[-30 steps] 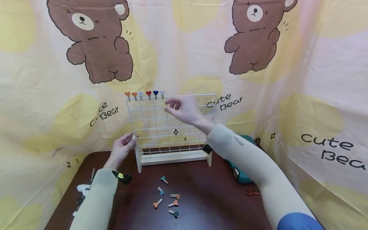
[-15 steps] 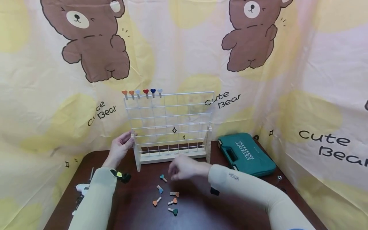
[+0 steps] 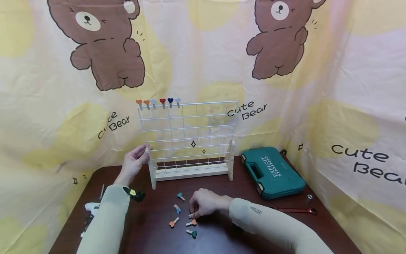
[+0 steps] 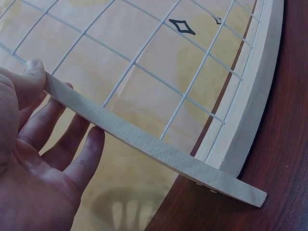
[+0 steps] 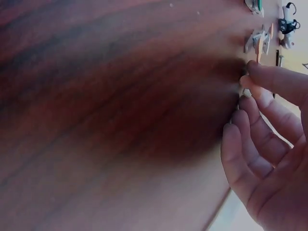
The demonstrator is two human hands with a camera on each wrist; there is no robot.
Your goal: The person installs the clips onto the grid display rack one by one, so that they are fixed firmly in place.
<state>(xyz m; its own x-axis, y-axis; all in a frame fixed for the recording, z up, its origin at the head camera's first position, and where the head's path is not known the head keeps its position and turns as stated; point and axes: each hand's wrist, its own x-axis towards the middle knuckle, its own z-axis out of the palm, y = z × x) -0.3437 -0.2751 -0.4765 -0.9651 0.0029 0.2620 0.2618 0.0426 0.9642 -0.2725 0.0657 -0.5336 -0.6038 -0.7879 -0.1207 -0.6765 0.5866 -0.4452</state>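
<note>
My left hand [image 3: 131, 165] holds the left wooden post [image 4: 144, 139] of a white wire grid rack [image 3: 190, 175], with the thumb on one side and fingers on the other. Over the table, my right hand [image 3: 206, 203] pinches a small heart clothespin [image 3: 190, 216]; its heart end is mostly hidden by the fingers. Around it lie an orange clothespin [image 3: 191, 223], another orange clothespin [image 3: 172, 223], a dark green clothespin [image 3: 192, 233], a blue clothespin [image 3: 177, 209] and a teal clothespin [image 3: 181, 197]. Several heart clothespins, including a red clothespin [image 3: 162, 101], are clipped along the rack's top left.
A teal tool case [image 3: 276, 173] lies on the right of the dark table [image 3: 152, 240]. Near it are a red wrench [image 3: 298, 210] and a small metal socket [image 3: 309, 197]. A white glue gun [image 3: 92, 208] is at the left edge. Printed bear fabric hangs behind.
My right hand has come down from the rack's top wire to the table and now pinches an orange heart clothespin. My left hand stays on the post.
</note>
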